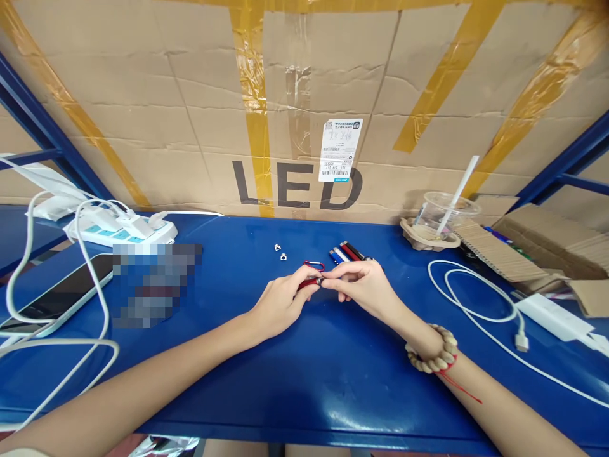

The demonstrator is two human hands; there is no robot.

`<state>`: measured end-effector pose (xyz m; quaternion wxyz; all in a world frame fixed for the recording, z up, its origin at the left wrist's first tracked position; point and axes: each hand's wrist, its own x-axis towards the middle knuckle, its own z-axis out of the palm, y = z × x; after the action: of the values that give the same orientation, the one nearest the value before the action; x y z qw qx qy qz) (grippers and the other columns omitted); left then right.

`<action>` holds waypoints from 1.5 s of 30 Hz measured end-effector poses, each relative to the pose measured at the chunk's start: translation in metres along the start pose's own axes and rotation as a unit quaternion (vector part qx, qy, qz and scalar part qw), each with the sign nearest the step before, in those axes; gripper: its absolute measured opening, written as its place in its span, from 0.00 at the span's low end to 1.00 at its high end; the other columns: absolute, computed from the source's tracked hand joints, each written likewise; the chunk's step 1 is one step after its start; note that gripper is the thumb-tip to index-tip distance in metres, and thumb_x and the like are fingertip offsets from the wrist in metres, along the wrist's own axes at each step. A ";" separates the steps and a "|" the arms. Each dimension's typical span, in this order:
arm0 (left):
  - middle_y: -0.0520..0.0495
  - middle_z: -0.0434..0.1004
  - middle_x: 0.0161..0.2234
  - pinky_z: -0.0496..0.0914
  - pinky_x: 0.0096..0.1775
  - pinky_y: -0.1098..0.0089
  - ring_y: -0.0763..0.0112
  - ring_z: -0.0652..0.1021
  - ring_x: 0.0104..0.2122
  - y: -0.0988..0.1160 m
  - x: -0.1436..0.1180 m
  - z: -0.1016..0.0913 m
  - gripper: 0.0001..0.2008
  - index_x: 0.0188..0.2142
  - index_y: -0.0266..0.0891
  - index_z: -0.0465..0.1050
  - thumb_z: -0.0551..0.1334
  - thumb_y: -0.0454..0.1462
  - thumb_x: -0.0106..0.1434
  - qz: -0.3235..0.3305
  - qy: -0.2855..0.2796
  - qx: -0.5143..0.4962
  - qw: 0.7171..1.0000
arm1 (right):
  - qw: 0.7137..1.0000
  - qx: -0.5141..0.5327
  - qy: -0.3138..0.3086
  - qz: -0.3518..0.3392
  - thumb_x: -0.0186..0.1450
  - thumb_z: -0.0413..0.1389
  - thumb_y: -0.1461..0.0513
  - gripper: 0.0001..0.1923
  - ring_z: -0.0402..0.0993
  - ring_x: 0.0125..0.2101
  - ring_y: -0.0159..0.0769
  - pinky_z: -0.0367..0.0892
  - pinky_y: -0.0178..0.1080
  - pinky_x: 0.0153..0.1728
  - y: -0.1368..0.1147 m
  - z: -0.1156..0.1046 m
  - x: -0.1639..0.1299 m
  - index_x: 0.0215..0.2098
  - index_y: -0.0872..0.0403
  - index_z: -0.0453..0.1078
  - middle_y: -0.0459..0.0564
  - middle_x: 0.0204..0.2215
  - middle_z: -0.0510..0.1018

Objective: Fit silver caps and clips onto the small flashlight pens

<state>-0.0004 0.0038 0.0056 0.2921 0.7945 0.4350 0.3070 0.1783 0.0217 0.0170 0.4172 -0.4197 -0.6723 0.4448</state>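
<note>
Between thumb and fingers, my left hand [281, 299] grips a slim red body [309, 283] that looks like a lighter; the fingers cover much of it. My right hand [365, 289] is closed in a pinch at its metal end, where the fingertips of both hands nearly meet. Just beyond them lies a red carabiner-like loop [314, 264]. Two small metal caps [278, 247] sit on the blue tabletop [285, 387], farther off to the left. Behind my right hand, several similar slim pieces [349, 250] in blue, white, red and black lie side by side.
On the left are a white power strip [118, 231] with cables and a phone [66, 292]. A plastic cup [438, 216] with a straw stands back right, near an open cardboard box [547, 235] and a white cable [469, 308]. A large carton [190, 127] rises behind.
</note>
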 end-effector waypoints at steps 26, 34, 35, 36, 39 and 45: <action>0.51 0.73 0.33 0.66 0.33 0.74 0.72 0.74 0.32 -0.003 -0.001 0.002 0.06 0.29 0.40 0.59 0.51 0.36 0.63 0.073 -0.010 0.032 0.997 | 0.996 0.009 -0.084 0.017 0.45 0.65 0.55 0.16 0.65 0.15 0.24 0.62 0.29 0.15 -0.006 -0.001 -0.004 0.17 0.58 0.67 0.44 0.19 0.70; 0.50 0.74 0.32 0.68 0.35 0.72 0.71 0.74 0.32 -0.007 -0.001 0.004 0.05 0.31 0.40 0.66 0.53 0.37 0.63 0.110 0.051 0.088 0.989 | 0.986 -0.017 -0.073 0.151 0.45 0.64 0.53 0.17 0.63 0.13 0.24 0.57 0.26 0.11 -0.010 0.001 -0.005 0.19 0.59 0.68 0.41 0.11 0.67; 0.51 0.74 0.33 0.68 0.36 0.72 0.71 0.74 0.33 -0.006 -0.001 0.004 0.05 0.33 0.41 0.66 0.53 0.37 0.63 0.105 0.049 0.085 0.990 | 0.985 -0.017 -0.072 0.155 0.45 0.64 0.53 0.17 0.63 0.13 0.23 0.57 0.26 0.12 -0.011 0.002 -0.004 0.19 0.59 0.68 0.41 0.11 0.67; 0.51 0.74 0.34 0.68 0.38 0.72 0.71 0.75 0.34 -0.006 -0.001 0.004 0.05 0.36 0.41 0.67 0.53 0.36 0.63 0.100 0.046 0.078 0.991 | 0.985 -0.016 -0.069 0.157 0.45 0.64 0.53 0.17 0.62 0.13 0.23 0.57 0.26 0.12 -0.011 0.002 -0.004 0.20 0.59 0.69 0.41 0.11 0.67; 0.51 0.74 0.40 0.68 0.42 0.71 0.71 0.74 0.39 -0.004 0.000 0.003 0.09 0.44 0.44 0.65 0.53 0.36 0.63 0.083 0.037 0.058 0.994 | 0.985 -0.015 -0.064 0.159 0.46 0.63 0.53 0.17 0.61 0.12 0.22 0.57 0.26 0.12 -0.012 0.001 -0.003 0.21 0.59 0.70 0.41 0.11 0.67; 0.51 0.74 0.41 0.67 0.42 0.71 0.70 0.74 0.40 -0.004 0.001 0.003 0.11 0.45 0.45 0.66 0.53 0.38 0.64 0.065 0.028 0.038 0.997 | 0.987 -0.023 -0.070 0.143 0.48 0.62 0.51 0.18 0.62 0.13 0.22 0.58 0.26 0.13 -0.011 -0.003 -0.001 0.24 0.58 0.71 0.41 0.12 0.67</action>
<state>0.0007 0.0059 0.0013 0.2288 0.8227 0.4016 0.3311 0.1798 0.0185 0.0276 0.2912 -0.4885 -0.6435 0.5124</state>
